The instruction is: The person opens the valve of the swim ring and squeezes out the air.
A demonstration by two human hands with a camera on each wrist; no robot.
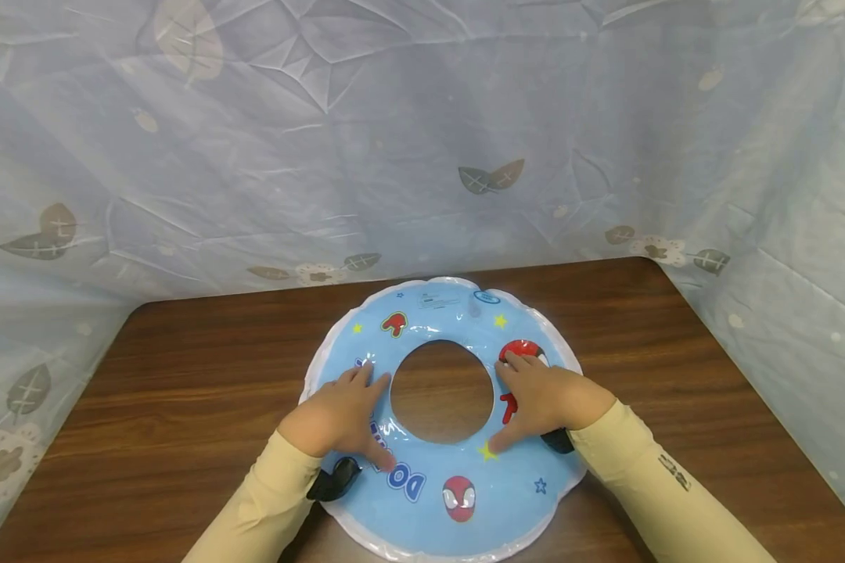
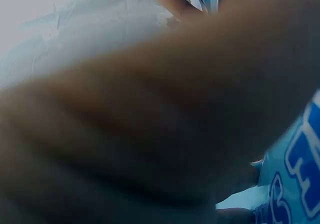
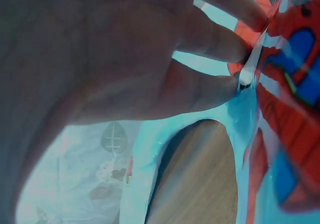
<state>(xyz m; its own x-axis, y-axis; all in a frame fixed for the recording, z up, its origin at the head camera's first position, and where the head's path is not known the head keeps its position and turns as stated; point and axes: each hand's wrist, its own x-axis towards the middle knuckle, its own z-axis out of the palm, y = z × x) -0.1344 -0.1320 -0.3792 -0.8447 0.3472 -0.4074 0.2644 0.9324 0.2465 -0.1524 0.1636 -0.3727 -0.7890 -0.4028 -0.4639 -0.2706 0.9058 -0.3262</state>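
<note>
A light blue inflatable swim ring [image 1: 507,508] lies flat on the table, with a pale scalloped edge, red cartoon figures, yellow stars and lettering. On its left side rests my left hand [image 1: 341,414], fingers spread and thumb over the lettering. My right hand [image 1: 545,395] lies spread across the right side, its thumb by a yellow star. In the right wrist view, fingertips [image 3: 230,89] touch the ring's printed surface beside the center hole. The left wrist view is mostly filled by a dark blur, with blue lettering [image 2: 305,159] at its right edge.
The brown wood-grain table [image 1: 183,407] extends on both sides of the ring, and shows through its hole. A pale leaf-printed sheet [image 1: 394,156] hangs behind the table and along its sides. Black wrist straps [image 1: 334,478] sit at the sleeve cuffs.
</note>
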